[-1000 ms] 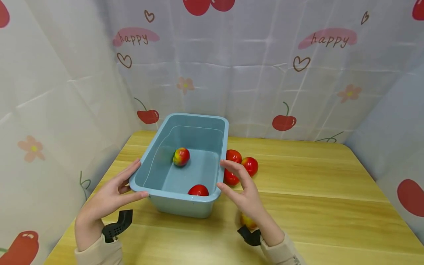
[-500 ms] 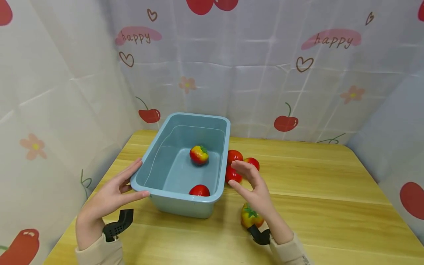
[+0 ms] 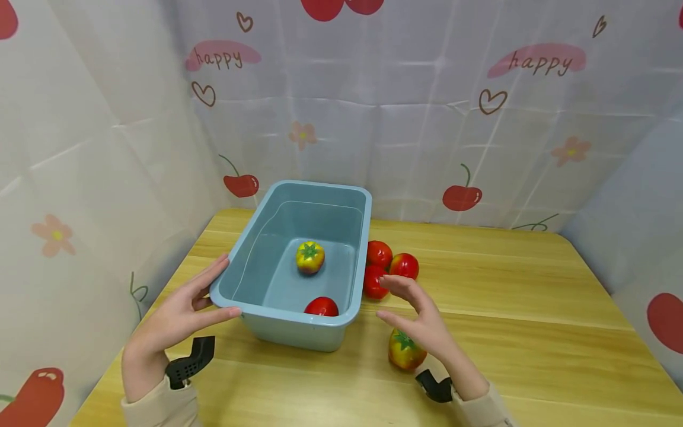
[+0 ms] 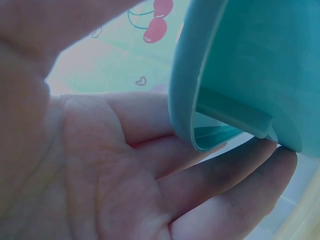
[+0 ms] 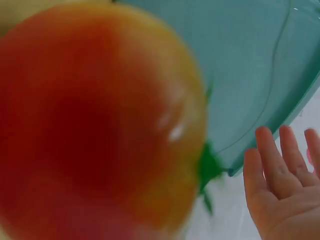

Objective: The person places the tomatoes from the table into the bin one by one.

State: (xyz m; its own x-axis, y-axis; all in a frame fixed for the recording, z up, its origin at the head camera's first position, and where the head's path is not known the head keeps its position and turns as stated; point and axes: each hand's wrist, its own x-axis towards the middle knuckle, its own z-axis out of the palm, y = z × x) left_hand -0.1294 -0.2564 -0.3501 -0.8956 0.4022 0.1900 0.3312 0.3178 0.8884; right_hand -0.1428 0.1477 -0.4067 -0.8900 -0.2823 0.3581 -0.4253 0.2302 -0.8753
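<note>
My left hand [image 3: 171, 314] holds the near left corner of a light blue plastic basin [image 3: 299, 335], thumb along the near rim and fingers on the left side. In the left wrist view the fingers [image 4: 220, 175] reach under the basin's rim [image 4: 187, 75]. Inside the basin lie a yellow-red tomato [image 3: 310, 257], its green star-shaped leaf upward, and a red tomato [image 3: 322, 306] partly hidden by the near wall. My right hand [image 3: 421, 323], fingers apart and holding nothing, hovers right of the basin beside another yellow-red tomato [image 3: 404, 351]. That tomato [image 5: 100, 120] looms large and blurred in the right wrist view.
On the wooden table [image 3: 523, 332], against the basin's right side, sit several round red fruits [image 3: 404, 266]. A white curtain [image 3: 341, 136] printed with cherries rises behind and at both sides of the table.
My right hand has drawn away from the basin's right rim, rightward and nearer. The yellow-red tomato in the basin has rolled about, its leaf now facing up. My left hand has kept its place.
</note>
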